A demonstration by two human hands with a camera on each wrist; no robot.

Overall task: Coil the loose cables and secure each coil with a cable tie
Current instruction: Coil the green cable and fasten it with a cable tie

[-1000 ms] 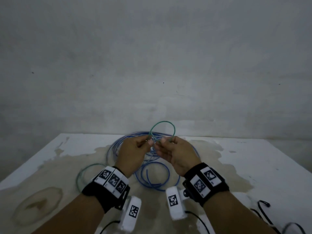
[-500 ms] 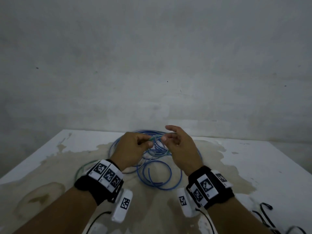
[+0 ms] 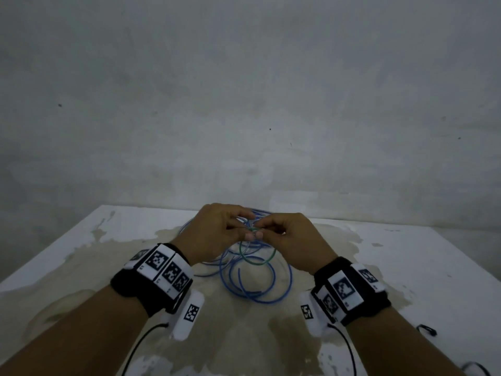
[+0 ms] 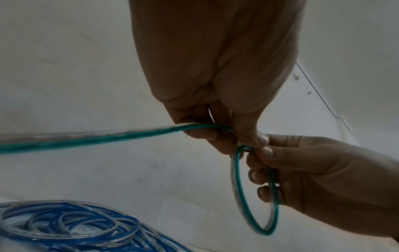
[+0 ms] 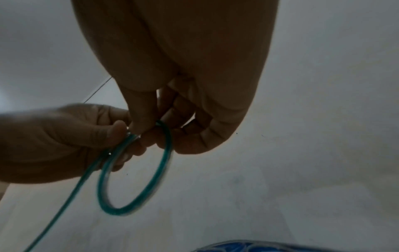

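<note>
Two cables in play. Largest: the blue cable (image 3: 254, 278), lying in loose, untied loops on the stained white table (image 3: 406, 267), below and just beyond both hands. Smaller: the green cable (image 4: 254, 191), held above the blue one.

Change noted: a second ago the green loop stood up above the knuckles; half a second ago the right hand had opened off it. Now the loop hangs below the fingertips, and both hands are back on it.

Left hand (image 3: 217, 234): fingers curled, thumb and fingers pinching the green cable where the loop closes; the free length trails off to that hand's outer side. Right hand (image 3: 292, 240): fingers curled, pinching the top of the same loop, thumb tip touching the left thumb.

Judgement: first turn of the green coil is formed; more turns to gather. No cable tie on either cable as far as can be seen; blue cable not yet tidied.
</note>
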